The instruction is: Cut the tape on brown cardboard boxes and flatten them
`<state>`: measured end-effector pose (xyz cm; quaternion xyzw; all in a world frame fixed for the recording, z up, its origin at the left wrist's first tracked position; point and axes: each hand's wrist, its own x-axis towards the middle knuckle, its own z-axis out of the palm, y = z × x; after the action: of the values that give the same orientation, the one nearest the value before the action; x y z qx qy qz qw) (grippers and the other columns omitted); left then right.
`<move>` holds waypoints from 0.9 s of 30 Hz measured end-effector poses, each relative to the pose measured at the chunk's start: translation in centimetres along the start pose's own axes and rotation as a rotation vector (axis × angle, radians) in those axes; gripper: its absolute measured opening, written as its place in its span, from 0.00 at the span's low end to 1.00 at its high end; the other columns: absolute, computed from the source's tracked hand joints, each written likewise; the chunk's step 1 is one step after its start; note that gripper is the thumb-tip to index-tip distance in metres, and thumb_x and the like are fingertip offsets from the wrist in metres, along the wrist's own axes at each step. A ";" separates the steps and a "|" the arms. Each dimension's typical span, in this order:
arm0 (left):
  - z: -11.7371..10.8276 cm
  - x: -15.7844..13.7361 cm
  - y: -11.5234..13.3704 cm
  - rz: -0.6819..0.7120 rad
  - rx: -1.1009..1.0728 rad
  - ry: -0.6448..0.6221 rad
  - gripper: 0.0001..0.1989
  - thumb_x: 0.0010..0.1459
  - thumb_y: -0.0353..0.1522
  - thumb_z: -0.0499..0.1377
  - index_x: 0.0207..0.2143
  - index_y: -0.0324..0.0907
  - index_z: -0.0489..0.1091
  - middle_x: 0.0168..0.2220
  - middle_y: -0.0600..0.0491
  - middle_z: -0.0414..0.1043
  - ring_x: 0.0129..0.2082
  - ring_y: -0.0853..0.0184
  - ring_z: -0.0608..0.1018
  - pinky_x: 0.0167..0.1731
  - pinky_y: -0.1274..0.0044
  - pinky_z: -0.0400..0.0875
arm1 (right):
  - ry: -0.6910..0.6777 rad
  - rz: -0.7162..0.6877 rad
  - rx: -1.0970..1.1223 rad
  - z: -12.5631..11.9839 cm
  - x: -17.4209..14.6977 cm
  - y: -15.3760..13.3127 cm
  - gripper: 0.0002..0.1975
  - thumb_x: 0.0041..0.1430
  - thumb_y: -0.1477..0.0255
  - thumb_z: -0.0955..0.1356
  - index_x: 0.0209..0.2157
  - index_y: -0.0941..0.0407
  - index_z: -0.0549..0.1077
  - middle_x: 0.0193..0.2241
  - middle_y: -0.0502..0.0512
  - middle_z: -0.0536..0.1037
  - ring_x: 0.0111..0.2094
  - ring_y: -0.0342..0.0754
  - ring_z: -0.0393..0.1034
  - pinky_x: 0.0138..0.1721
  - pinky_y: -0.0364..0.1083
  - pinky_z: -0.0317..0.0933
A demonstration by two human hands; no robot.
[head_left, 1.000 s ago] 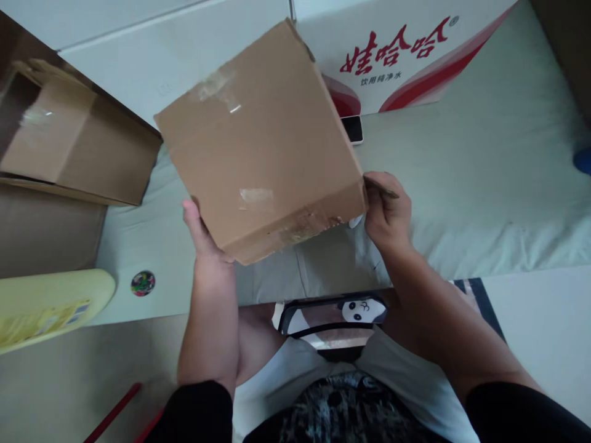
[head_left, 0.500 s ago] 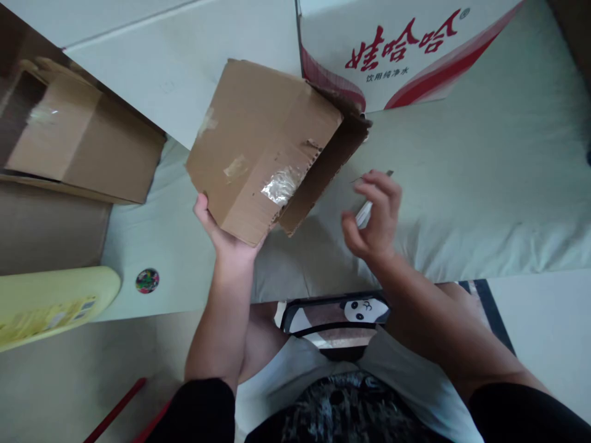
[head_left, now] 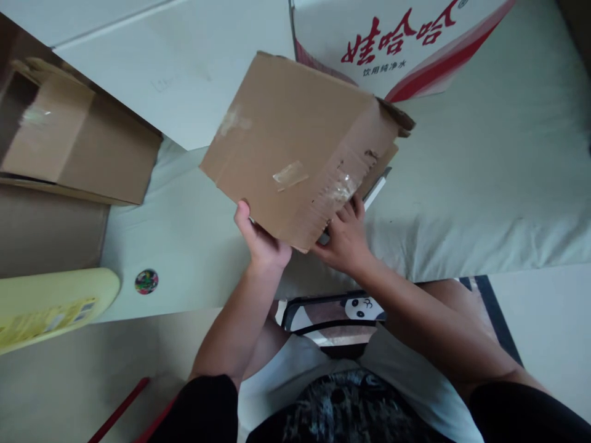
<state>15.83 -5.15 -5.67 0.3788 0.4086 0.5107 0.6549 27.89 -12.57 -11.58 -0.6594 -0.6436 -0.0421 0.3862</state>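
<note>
The left grip (head_left: 263,246) is clamped on the box's (head_left: 300,123) lower edge, seemingly bearing its weight to free the right grip (head_left: 345,241), touching the torn end (head_left: 339,178); whether that one closes, I cannot tell. Above the bed's (head_left: 484,184) near edge, the torn end points right and nearward, long axis unclear.

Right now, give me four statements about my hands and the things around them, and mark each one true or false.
1. The left hand holds a cardboard box. True.
2. The right hand touches the yellow bottle. False: it is at the cardboard box's ragged edge.
3. A round, multicoloured disc lies to the left of both hands. True.
4. The large lettering on the white carton is blue. False: it is red.
</note>
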 end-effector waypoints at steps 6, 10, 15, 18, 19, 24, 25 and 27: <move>-0.5 0.3 0.5 -0.035 -0.091 0.047 0.28 0.61 0.59 0.56 0.49 0.49 0.74 0.46 0.49 0.82 0.56 0.49 0.81 0.50 0.62 0.80 | 0.049 -0.135 0.167 -0.6 0.4 -0.1 0.09 0.68 0.62 0.68 0.36 0.50 0.77 0.38 0.54 0.81 0.49 0.53 0.73 0.62 0.58 0.59; -1.1 0.6 1.1 -0.002 -0.047 0.024 0.28 0.60 0.60 0.55 0.47 0.49 0.73 0.48 0.48 0.81 0.56 0.48 0.79 0.49 0.63 0.79 | -0.112 -0.356 0.346 -1.7 1.1 -0.7 0.12 0.72 0.64 0.67 0.33 0.50 0.76 0.30 0.47 0.81 0.42 0.47 0.75 0.61 0.53 0.60; -3.2 1.1 2.0 -0.044 -0.023 0.017 0.29 0.58 0.61 0.54 0.45 0.49 0.71 0.43 0.50 0.79 0.48 0.51 0.81 0.44 0.65 0.77 | -0.147 -0.340 0.551 -3.7 1.5 -0.2 0.22 0.74 0.64 0.63 0.23 0.53 0.69 0.18 0.47 0.71 0.22 0.42 0.66 0.32 0.45 0.62; -4.7 1.9 3.0 -0.005 -0.008 0.030 0.24 0.56 0.54 0.55 0.45 0.48 0.72 0.40 0.50 0.80 0.52 0.49 0.80 0.46 0.66 0.77 | 0.117 -0.095 0.514 -5.0 1.8 2.0 0.20 0.73 0.65 0.64 0.25 0.52 0.69 0.19 0.47 0.70 0.22 0.42 0.64 0.27 0.45 0.58; -5.2 2.3 3.3 0.032 -0.004 0.025 0.23 0.53 0.51 0.56 0.45 0.48 0.72 0.41 0.50 0.81 0.54 0.49 0.79 0.48 0.65 0.77 | 0.208 0.010 0.483 -5.3 2.1 3.0 0.18 0.74 0.65 0.64 0.27 0.53 0.70 0.21 0.47 0.72 0.24 0.42 0.66 0.29 0.45 0.59; -7.8 3.9 4.6 0.110 0.035 0.017 0.27 0.37 0.38 0.59 0.44 0.49 0.75 0.39 0.51 0.82 0.57 0.45 0.80 0.58 0.56 0.76 | 0.323 0.540 0.543 -4.7 3.3 9.1 0.18 0.57 0.58 0.76 0.44 0.51 0.74 0.46 0.56 0.81 0.46 0.49 0.76 0.49 0.52 0.70; -8.3 4.1 4.6 0.091 0.052 0.018 0.27 0.36 0.39 0.60 0.44 0.48 0.75 0.38 0.51 0.82 0.57 0.44 0.80 0.58 0.54 0.76 | 0.275 0.577 0.595 -4.4 3.4 9.8 0.25 0.53 0.56 0.78 0.48 0.51 0.73 0.49 0.57 0.81 0.47 0.50 0.77 0.49 0.53 0.72; -9.2 4.2 4.5 0.053 0.090 -0.003 0.27 0.38 0.42 0.60 0.45 0.49 0.76 0.37 0.49 0.82 0.57 0.42 0.79 0.57 0.52 0.77 | 0.118 0.642 0.748 -4.1 3.6 10.5 0.30 0.48 0.52 0.79 0.48 0.51 0.73 0.45 0.56 0.83 0.41 0.51 0.79 0.43 0.53 0.75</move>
<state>6.32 0.56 -5.68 0.4194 0.4201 0.5082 0.6240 39.58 -10.67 -11.49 -0.6370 -0.3560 0.2755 0.6258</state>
